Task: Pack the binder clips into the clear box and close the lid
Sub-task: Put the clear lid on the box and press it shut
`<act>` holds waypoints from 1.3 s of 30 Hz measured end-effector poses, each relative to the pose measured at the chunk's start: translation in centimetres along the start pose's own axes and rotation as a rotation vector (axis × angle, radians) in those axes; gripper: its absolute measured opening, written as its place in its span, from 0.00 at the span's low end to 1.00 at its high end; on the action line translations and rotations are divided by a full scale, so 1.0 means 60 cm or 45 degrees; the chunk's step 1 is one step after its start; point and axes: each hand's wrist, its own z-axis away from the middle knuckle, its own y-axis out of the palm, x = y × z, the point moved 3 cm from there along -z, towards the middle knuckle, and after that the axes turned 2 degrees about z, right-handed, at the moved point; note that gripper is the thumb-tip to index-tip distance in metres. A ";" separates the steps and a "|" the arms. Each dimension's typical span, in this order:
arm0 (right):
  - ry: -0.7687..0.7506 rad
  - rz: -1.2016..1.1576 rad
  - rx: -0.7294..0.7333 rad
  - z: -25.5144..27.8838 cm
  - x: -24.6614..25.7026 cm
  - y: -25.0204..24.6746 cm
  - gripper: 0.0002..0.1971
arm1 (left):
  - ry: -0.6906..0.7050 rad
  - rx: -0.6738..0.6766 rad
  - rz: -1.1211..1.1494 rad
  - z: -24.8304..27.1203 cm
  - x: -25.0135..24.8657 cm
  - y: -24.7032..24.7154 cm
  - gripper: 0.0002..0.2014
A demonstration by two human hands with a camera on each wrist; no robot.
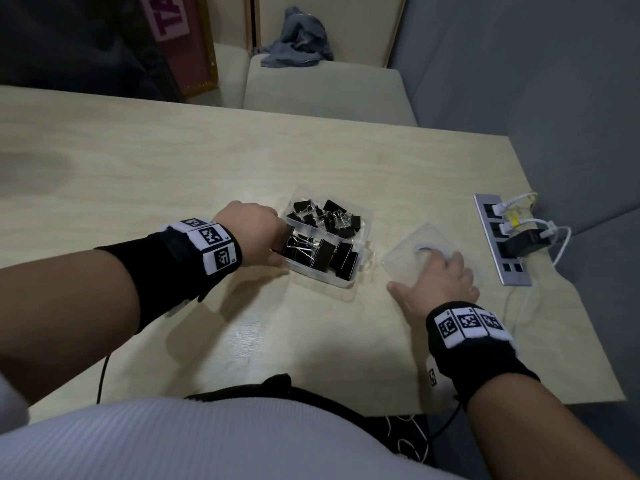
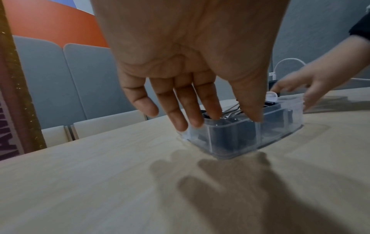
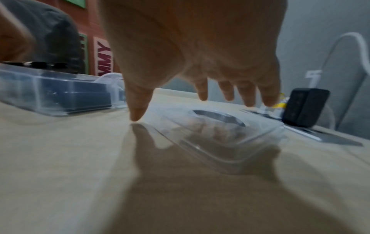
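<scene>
A clear box (image 1: 360,270) full of black clips (image 1: 322,252) sits mid-desk (image 1: 173,174). The left hand (image 1: 254,233), fingers straight, touches its 9 o'clock rim. At 3 o'clock the lid (image 1: 412,259) lies flat beside the box; the right hand (image 1: 440,280), fingers spread, is over it.

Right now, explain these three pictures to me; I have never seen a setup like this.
No machine here: a person wears one camera on the head and one on each wrist. The head view looks down on a wooden table. The clear box sits open, full of black binder clips. The left hand rests straight fingers on the box's near end, gripping nothing. The right hand spreads over the clear lid, which lies flat beside the box, thumb on the table. A power strip lies further right.
</scene>
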 end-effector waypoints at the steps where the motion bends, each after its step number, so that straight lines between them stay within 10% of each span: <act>1: 0.058 0.000 0.111 -0.003 -0.004 0.009 0.50 | -0.014 0.011 0.033 0.000 0.004 0.003 0.18; 12: -0.256 0.178 0.022 0.027 0.040 0.004 0.28 | -0.061 -0.155 0.223 -0.013 0.026 0.019 0.52; 18: -0.523 0.206 0.033 0.028 0.057 -0.026 0.19 | -0.084 -0.097 0.200 -0.017 0.034 0.019 0.51; 23: -0.159 -0.033 -0.092 0.009 0.015 -0.029 0.23 | -0.088 -0.098 0.184 -0.018 0.042 0.019 0.49; 27: 0.266 -0.179 0.174 0.008 -0.005 -0.002 0.33 | -0.100 -0.099 0.193 -0.020 0.041 0.021 0.49; 39: 0.181 -0.294 -0.083 0.009 0.001 -0.008 0.29 | -0.081 -0.087 0.256 -0.027 0.048 0.025 0.50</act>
